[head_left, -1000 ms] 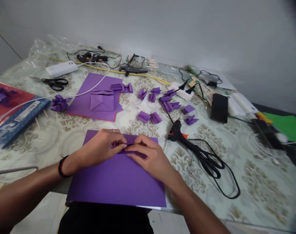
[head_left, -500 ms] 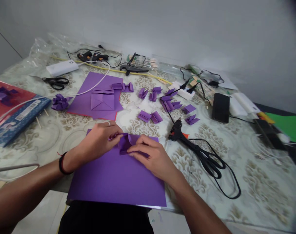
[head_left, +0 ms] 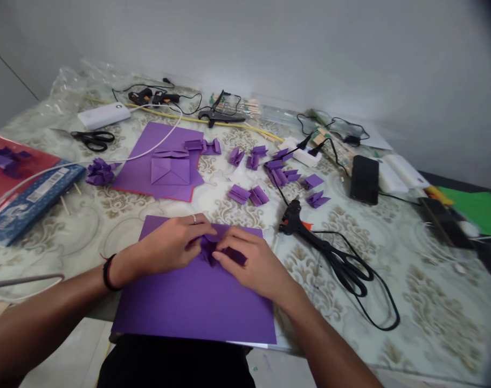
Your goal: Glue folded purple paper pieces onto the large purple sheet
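Observation:
A small folded purple paper piece (head_left: 208,252) is pinched between my two hands, its sides pressed together and partly covered by the fingers. My left hand (head_left: 176,240), wearing a ring, grips its left and upper edge. On the right side, my right hand (head_left: 255,261) holds it between thumb and fingers. Both hands are over a large purple sheet (head_left: 192,307) at the table's front edge. Beyond them, several small folded purple pieces (head_left: 258,195) lie scattered, and a purple folded paper box shape (head_left: 170,171) rests on purple sheets (head_left: 136,164).
A black glue gun (head_left: 291,215) and black-handled scissors (head_left: 346,269) lie right of the sheet, with a looping cord. Another pair of scissors (head_left: 94,140), a white power bank (head_left: 103,115) and a crumpled purple flower (head_left: 100,171) lie left. Phones (head_left: 364,179) and a power strip (head_left: 305,153) stand farther right.
The folded paper piece was open like a pocket and is now squeezed narrower. My left hand has moved right, closer to my right hand, which stays nearly in place.

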`<action>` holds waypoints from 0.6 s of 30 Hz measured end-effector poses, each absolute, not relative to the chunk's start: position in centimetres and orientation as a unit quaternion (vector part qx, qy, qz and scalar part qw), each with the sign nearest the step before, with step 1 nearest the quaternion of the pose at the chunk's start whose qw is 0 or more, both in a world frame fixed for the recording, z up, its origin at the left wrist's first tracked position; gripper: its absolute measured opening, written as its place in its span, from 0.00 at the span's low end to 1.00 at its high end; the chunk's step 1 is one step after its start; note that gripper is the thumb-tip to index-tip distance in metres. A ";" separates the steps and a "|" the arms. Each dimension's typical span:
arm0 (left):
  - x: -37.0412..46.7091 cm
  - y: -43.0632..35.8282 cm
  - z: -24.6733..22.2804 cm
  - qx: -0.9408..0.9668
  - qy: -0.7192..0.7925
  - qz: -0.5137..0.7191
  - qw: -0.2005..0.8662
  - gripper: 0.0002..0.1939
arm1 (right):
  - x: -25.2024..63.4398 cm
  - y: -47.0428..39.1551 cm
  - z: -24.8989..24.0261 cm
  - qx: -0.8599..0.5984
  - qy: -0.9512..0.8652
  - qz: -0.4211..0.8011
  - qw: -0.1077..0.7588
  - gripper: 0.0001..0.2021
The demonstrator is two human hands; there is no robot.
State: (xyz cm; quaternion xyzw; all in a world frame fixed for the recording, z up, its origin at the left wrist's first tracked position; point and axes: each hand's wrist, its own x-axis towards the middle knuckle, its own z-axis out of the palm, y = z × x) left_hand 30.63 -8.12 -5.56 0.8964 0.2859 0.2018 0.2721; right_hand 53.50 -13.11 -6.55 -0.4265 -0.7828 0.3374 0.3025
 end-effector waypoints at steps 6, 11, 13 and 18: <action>31.0 -8.0 -6.3 0.899 0.288 0.214 0.252 0.08 | 53.3 -13.3 -6.5 -0.425 -0.781 0.342 0.304 0.05; 31.1 -8.2 -5.6 0.897 0.301 0.216 0.239 0.09 | 53.3 -13.3 -6.3 -0.455 -0.778 0.325 0.288 0.05; 31.1 -8.4 -5.5 0.897 0.309 0.208 0.237 0.10 | 53.1 -13.3 -6.3 -0.464 -0.777 0.317 0.282 0.05; 31.3 -8.6 -5.9 0.886 0.297 0.277 0.225 0.09 | 52.7 -13.5 -6.2 -0.525 -0.737 0.325 0.273 0.05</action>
